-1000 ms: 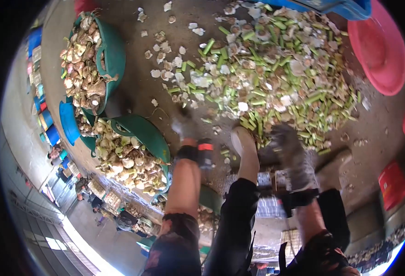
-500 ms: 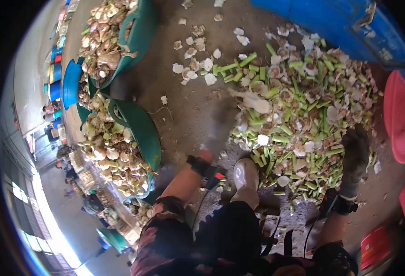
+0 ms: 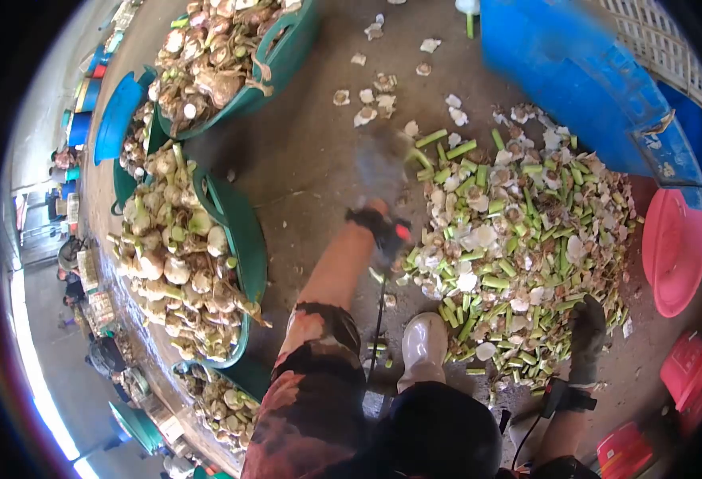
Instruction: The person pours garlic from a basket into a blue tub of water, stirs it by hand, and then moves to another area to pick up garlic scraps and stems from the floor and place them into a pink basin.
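Observation:
A heap of cut green stalks and pale root trimmings [image 3: 518, 239] lies on the floor in front of me. My left hand [image 3: 383, 164] is smeared by motion at the heap's far left edge, over the floor; its fingers cannot be made out. My right hand [image 3: 588, 331], in a dark glove, is at the heap's near right edge, fingers loosely extended, with nothing visible in it. Garlic bulbs [image 3: 177, 267] fill a green tub [image 3: 243, 263] on the left. A second green tub [image 3: 287, 68] behind it also holds bulbs.
A large blue plastic container [image 3: 574, 80] stands at the far right, with a pink basin [image 3: 674, 259] nearer. Red containers [image 3: 686, 369] sit at the lower right. My pale boot [image 3: 425, 347] stands beside the heap. People [image 3: 105, 351] work along the far left.
The view has shifted, bringing more of the blue container into sight. My left arm now reaches farther forward. The right hand remains beside the heap.

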`<state>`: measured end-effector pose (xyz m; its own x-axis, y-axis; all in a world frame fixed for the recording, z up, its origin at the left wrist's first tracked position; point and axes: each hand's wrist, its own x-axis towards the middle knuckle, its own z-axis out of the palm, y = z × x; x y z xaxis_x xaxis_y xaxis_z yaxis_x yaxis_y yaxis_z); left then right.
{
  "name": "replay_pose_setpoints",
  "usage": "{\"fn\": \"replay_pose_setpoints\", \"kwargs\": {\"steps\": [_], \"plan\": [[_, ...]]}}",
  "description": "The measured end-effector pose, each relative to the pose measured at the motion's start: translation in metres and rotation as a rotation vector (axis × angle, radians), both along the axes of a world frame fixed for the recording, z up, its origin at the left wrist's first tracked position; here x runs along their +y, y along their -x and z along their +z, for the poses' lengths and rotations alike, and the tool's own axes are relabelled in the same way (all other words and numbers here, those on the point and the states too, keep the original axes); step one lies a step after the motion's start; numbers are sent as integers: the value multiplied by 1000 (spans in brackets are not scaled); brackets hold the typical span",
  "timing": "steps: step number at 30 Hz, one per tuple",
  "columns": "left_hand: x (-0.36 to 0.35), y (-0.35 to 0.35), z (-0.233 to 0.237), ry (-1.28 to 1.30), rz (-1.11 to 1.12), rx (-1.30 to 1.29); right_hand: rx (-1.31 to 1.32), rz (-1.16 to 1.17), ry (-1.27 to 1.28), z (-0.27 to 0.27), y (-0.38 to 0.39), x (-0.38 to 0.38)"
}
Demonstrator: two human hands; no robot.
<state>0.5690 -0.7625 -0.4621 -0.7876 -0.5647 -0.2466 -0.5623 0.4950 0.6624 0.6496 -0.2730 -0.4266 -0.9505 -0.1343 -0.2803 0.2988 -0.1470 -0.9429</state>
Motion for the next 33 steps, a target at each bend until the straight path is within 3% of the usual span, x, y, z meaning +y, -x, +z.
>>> {"fn": "replay_pose_setpoints", "kwargs": {"steps": [2,4,6,7,8,9,10,11,14,15,17,20,21,23,24,25,26,28,29,31,32,33], "plan": [[55,2,5,195,-450,-113,-47,-27,1,0,3,-3],[94,-30,18,31,-640,387,-83,-95,-46,-22,-1,14],[65,-23,-3,-1110,-216,620,114,-95,-687,-40,1,36],[39,-21,-18,-1676,53,665,-59,-274,-433,-24,2,26],[-10,-5,-24,-1431,0,686,-222,-438,-168,-9,5,21],[-18,19,50,-1335,625,554,-225,-449,-158,-1,8,24],[-76,32,-15,-1186,675,767,-179,-452,-171,-4,6,28],[-139,41,-75,-712,593,971,-135,-453,-185,-11,1,34],[-125,68,-58,692,193,146,-121,-524,-208,-36,-14,59],[-108,82,-71,579,129,385,-96,-487,-297,-49,-18,66],[-60,101,-58,455,-261,235,-4,-350,-567,-76,-25,81],[25,84,13,137,-909,502,-83,-461,-392,-90,-15,65],[29,83,26,153,-918,464,-13,-348,-544,-107,-16,71],[21,92,54,204,-850,378,-299,-495,-116,-97,0,56],[5,104,59,232,-776,333,-71,-323,-449,-106,-2,62],[-25,120,28,-347,-378,520,162,-130,-777,-117,2,61],[-65,143,-2,-104,-235,612,15,-163,-616,-118,3,67],[-128,191,-15,379,165,673,-277,-295,-305,-95,20,51],[-135,200,-25,452,109,527,-112,-138,-616,-138,10,83],[-150,217,-27,588,-4,225,83,19,-996,-163,6,115],[-154,226,-89,503,-235,215,11,-16,-971,-157,13,107],[-131,224,-95,504,-428,273,-59,-53,-945,-150,20,99]]}}
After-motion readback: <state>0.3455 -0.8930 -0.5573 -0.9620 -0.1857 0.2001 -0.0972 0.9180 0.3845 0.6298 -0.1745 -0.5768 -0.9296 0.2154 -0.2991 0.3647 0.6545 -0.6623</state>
